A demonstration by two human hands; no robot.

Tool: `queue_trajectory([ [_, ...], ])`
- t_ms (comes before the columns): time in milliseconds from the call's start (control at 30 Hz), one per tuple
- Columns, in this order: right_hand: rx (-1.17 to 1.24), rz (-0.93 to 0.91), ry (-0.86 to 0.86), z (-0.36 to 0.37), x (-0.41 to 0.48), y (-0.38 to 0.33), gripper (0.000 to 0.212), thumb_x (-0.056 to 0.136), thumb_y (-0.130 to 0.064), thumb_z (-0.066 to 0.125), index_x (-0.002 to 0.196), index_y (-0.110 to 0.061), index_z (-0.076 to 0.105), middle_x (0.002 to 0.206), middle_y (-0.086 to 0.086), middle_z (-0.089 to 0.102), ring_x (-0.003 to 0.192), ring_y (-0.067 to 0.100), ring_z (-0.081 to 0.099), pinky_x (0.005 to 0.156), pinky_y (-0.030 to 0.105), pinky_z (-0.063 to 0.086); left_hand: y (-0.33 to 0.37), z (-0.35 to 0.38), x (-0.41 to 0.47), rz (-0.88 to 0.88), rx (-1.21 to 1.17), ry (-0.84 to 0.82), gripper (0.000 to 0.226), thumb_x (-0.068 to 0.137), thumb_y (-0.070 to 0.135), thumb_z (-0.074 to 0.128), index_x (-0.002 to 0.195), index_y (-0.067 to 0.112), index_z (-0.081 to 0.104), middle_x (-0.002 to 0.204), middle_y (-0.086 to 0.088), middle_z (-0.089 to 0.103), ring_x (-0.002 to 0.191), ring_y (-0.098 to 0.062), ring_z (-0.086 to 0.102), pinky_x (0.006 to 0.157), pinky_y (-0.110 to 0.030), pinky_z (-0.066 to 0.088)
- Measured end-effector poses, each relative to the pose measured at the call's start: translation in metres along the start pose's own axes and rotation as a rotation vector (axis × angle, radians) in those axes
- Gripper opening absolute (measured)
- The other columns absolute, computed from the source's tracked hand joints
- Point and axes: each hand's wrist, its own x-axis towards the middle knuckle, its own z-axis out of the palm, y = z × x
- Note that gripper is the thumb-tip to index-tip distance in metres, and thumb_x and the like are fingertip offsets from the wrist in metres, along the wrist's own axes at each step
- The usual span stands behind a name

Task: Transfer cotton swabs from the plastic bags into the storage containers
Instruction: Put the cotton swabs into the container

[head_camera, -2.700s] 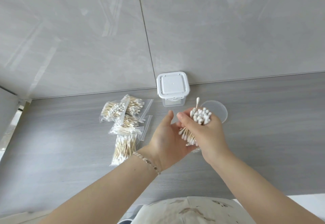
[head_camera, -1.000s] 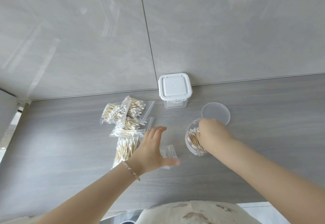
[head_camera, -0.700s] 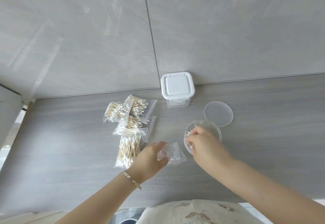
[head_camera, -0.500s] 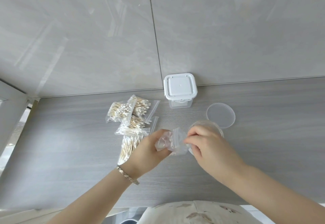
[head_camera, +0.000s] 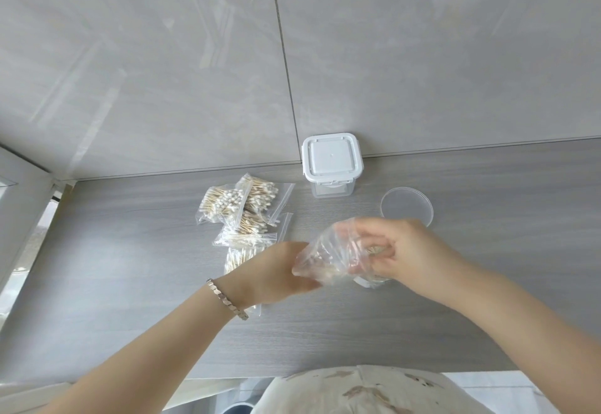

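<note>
The left hand [head_camera: 273,272] has its fingers curled round the lower end of a clear bag [head_camera: 328,254], gripping it above the counter [head_camera: 130,267]. The right hand [head_camera: 413,251] pinches the bag's other end between thumb and bent fingers, so the bag is stretched crumpled between the two hands, around the middle of the counter. The bag looks empty, though its film is too creased to be sure. A metal bracelet [head_camera: 227,298] sits on the left wrist.

Directly under the right hand stands a clear round jar [head_camera: 370,282]; only its base shows past the hand and bag, and I cannot tell what it holds. Just behind it, towards the back edge, a clear round lid [head_camera: 406,210] lies flat on the counter, apart from the jar.

Left of the hands lies a loose pile of full bags [head_camera: 244,215], overlapping one another, each packed with swabs [head_camera: 227,203] that have wooden sticks and white tips. The nearest of these bags is partly hidden behind the left hand.

At the back edge, against the tiled wall [head_camera: 422,55], stands a square clear box [head_camera: 331,166] with its white clip lid on.
</note>
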Motion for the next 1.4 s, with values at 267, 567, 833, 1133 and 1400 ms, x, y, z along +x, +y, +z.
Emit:
queue_trajectory([
  [267, 0.164, 0.094, 0.067, 0.002, 0.001, 0.011, 0.030, 0.077, -0.003, 0.070, 0.092, -0.027, 0.065, 0.081, 0.001, 0.071, 0.065, 0.003, 0.068, 0.063, 0.016, 0.054, 0.009, 0.006, -0.004, -0.007, -0.511, -0.084, 0.016, 0.078, 0.007, 0.045, 0.065, 0.017, 0.045, 0.048, 0.015, 0.039, 0.047, -0.006, 0.036, 0.050, -0.018, 0.038],
  [567, 0.294, 0.064, 0.359, 0.032, 0.001, 0.017, 0.016, 0.074, -0.006, 0.074, 0.063, -0.007, 0.064, 0.050, -0.016, 0.061, 0.050, -0.005, 0.058, 0.049, 0.006, 0.041, 0.039, 0.013, -0.003, 0.218, -0.101, -0.070, 0.013, 0.096, 0.014, 0.038, 0.102, 0.010, 0.050, 0.070, 0.010, 0.044, 0.058, 0.003, 0.043, 0.061, -0.009, 0.037],
  [833, 0.510, 0.168, 0.557, -0.003, 0.000, 0.025, 0.010, 0.078, -0.001, 0.067, 0.071, -0.008, 0.067, 0.049, -0.002, 0.065, 0.047, 0.003, 0.060, 0.055, 0.012, 0.052, 0.006, 0.002, -0.007, -0.088, -0.451, -0.118, 0.026, 0.096, 0.035, 0.037, 0.072, 0.026, 0.042, 0.050, 0.018, 0.043, 0.045, 0.000, 0.033, 0.053, -0.016, 0.030],
  [1133, -0.245, 0.213, 0.162, -0.037, 0.025, 0.037, 0.009, 0.075, -0.008, 0.074, 0.071, -0.009, 0.065, 0.059, 0.008, 0.067, 0.051, 0.013, 0.060, 0.066, 0.030, 0.050, -0.044, 0.001, -0.028, -0.442, -0.627, 0.315, 0.031, 0.081, 0.038, 0.044, 0.086, 0.008, 0.052, 0.057, -0.002, 0.054, 0.038, -0.009, 0.038, 0.044, -0.023, 0.032],
  [1400, -0.725, 0.325, -0.306, -0.010, 0.069, 0.057, 0.016, 0.078, -0.012, 0.065, 0.088, -0.020, 0.055, 0.084, 0.011, 0.069, 0.044, 0.006, 0.053, 0.043, 0.016, 0.037, -0.004, 0.041, 0.002, -0.584, -1.264, 0.283, 0.032, 0.099, 0.028, 0.034, 0.093, 0.005, 0.056, 0.088, -0.013, 0.058, 0.090, -0.031, 0.065, 0.073, -0.042, 0.056],
])
